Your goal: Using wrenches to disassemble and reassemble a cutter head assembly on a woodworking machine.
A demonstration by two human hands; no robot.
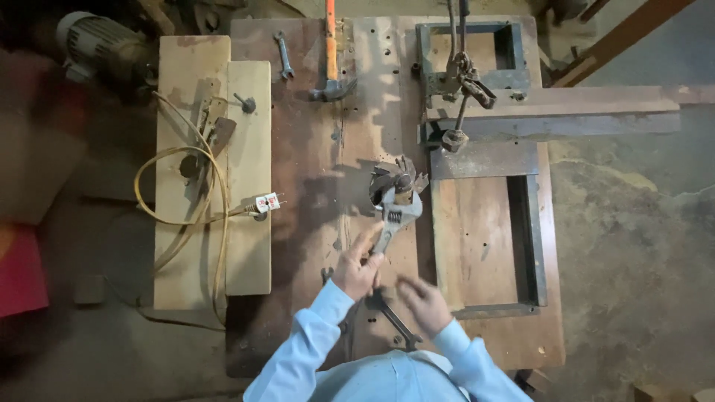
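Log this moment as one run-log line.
left hand: grips adjustable wrench set on rusty cutter head | right hand: open, blurred, above dark spanner | bench: hammer

Looking straight down on a worn wooden worktop (313, 149), its brown boards stained, scuffed and dotted with small holes. Pale planks (212, 186) lie along its left edge, a yellowish cable (179, 216) looping across them. A rusty metal frame (469, 56) sits at the top of the worktop, and a long beam (566, 108) runs out to the right. Beside the worktop on the right spreads a grey concrete floor (633, 246), cracked and blotched. The left side is dim; something red (22, 272) shows at the edge, and what may be an electric motor (93, 41) sits in the upper corner. Patchy light falls across the top boards.
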